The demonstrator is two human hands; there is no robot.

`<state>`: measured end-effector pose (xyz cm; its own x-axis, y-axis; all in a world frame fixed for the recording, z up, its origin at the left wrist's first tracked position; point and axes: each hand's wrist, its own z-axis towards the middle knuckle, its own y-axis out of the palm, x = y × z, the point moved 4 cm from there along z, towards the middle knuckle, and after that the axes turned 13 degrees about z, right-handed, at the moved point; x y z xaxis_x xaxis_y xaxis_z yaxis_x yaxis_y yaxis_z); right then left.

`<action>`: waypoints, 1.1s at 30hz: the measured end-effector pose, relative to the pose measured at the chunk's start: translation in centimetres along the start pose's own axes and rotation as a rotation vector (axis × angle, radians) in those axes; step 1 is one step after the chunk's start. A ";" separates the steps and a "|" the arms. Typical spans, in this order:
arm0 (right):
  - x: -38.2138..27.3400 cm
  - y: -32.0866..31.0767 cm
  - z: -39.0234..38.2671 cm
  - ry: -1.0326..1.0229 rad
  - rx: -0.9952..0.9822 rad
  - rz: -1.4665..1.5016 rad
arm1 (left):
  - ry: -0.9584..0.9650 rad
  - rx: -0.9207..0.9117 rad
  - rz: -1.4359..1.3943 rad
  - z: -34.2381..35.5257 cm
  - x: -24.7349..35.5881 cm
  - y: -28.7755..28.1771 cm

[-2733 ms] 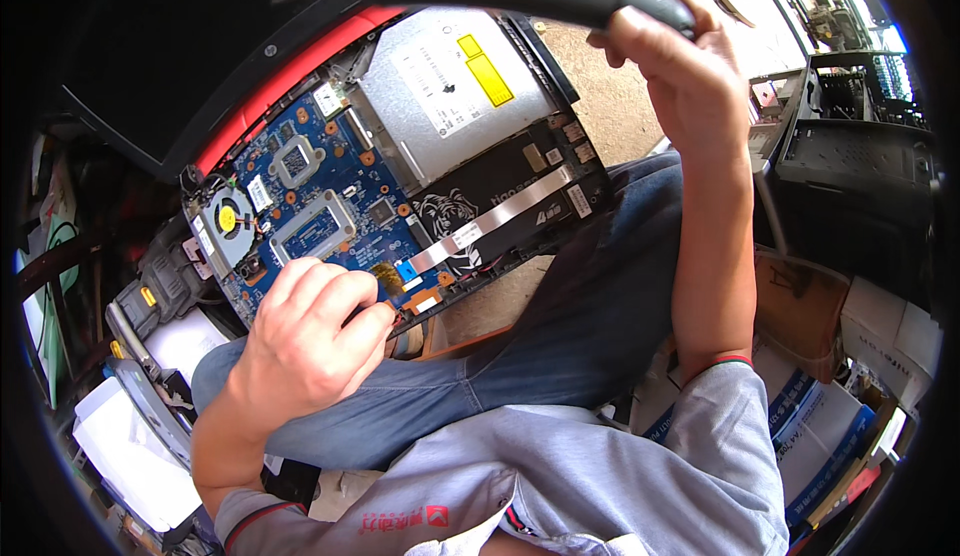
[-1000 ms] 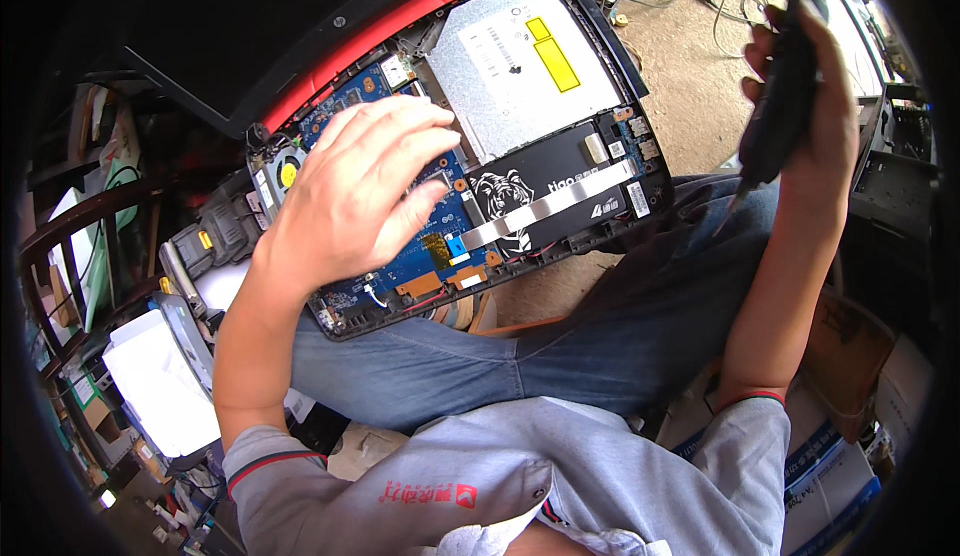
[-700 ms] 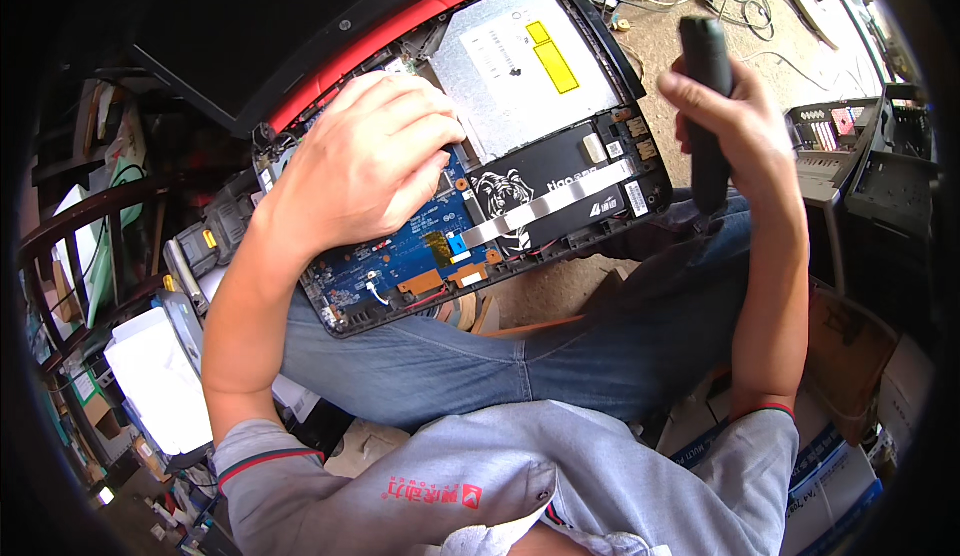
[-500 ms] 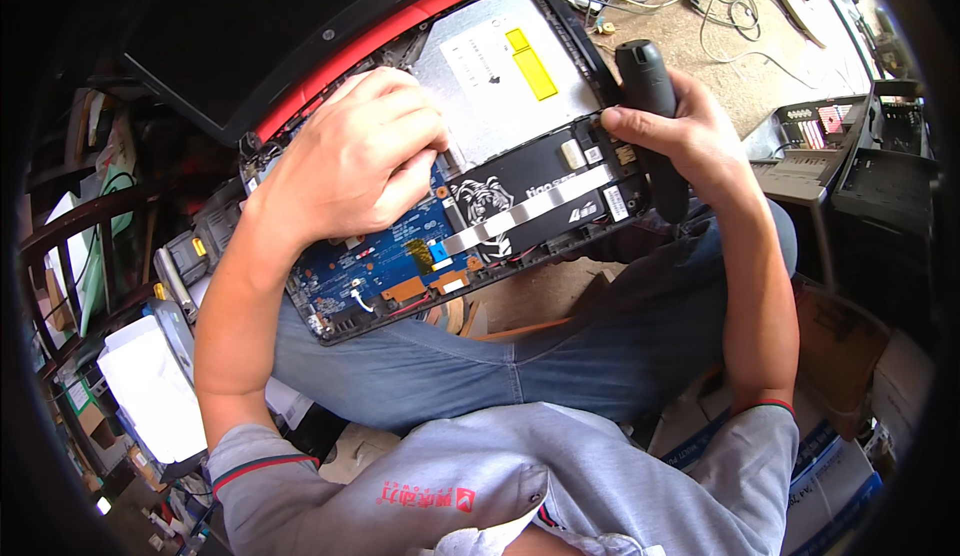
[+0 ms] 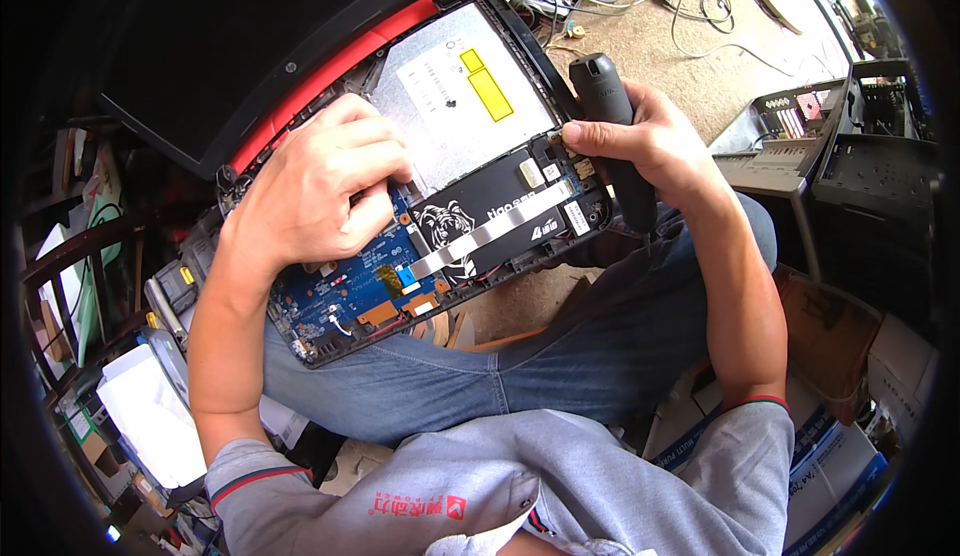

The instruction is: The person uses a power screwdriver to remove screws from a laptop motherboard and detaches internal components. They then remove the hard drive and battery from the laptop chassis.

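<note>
An opened laptop (image 5: pixel 505 251) rests over my lap, its inside bared. It shows a blue circuit board (image 5: pixel 345 281), a silver optical drive (image 5: pixel 455 106) with yellow labels, and a black drive (image 5: pixel 490 221) crossed by a pale ribbon cable (image 5: pixel 480 236). My left hand (image 5: pixel 325 181) is closed over the blue board, fingers curled down; whatever they pinch is hidden beneath them. My right hand (image 5: pixel 655 146) is wrapped round a black power screwdriver (image 5: pixel 603 91), its thumb pressed at the laptop's right edge. The screwdriver stands beside that edge, partly behind the hand.
The laptop's black lid (image 5: pixel 270 46) with a red strip stretches to the upper left. Beyond the laptop, cables (image 5: pixel 700 21) lie on the brown floor. An open computer case (image 5: pixel 790 121) stands at the right. White papers (image 5: pixel 150 411) and clutter lie at the left.
The laptop and both hands have shifted left in the view, the laptop's near side a little lower. The right hand still grips the screwdriver; the left stays over the board.
</note>
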<state>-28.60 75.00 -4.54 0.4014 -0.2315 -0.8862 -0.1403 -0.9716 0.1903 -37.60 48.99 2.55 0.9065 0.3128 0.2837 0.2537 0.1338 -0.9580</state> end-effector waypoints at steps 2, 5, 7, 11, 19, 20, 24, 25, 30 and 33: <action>0.0 0.0 0.0 0.002 0.006 0.000 | -0.002 -0.004 -0.009 0.1 0.0 0.0; 0.0 0.0 0.0 0.000 0.013 -0.003 | 0.012 0.010 0.003 0.0 0.0 -0.1; 0.0 0.0 0.0 -0.009 0.017 -0.010 | 0.003 0.014 -0.003 -0.2 0.1 -0.1; 0.1 0.0 0.1 0.001 0.027 -0.028 | 0.008 0.017 0.004 -0.2 0.1 -0.1; -0.1 -0.2 0.0 0.055 0.018 -0.021 | -0.009 -0.010 -0.018 0.3 0.3 -0.2; -0.2 -0.1 0.0 0.054 0.015 -0.023 | -0.016 -0.016 -0.023 0.3 0.3 -0.3; -0.3 0.0 0.0 0.031 0.014 -0.049 | -0.040 0.009 -0.008 -0.3 0.1 0.0; -0.4 0.0 0.0 0.022 0.017 -0.059 | -0.048 0.021 -0.003 -0.3 0.2 0.0; -2.2 -2.5 -0.7 -0.141 0.226 0.085 | -0.046 0.064 -0.036 -0.6 0.3 -0.1; -4.9 -3.8 -2.2 -0.292 0.271 0.492 | -0.149 0.205 -0.027 0.2 0.4 0.0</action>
<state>-28.03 79.69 0.02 -0.0269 -0.5884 -0.8081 -0.4848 -0.6993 0.5253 -37.28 49.28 2.72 0.8365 0.4398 0.3269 0.1899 0.3270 -0.9257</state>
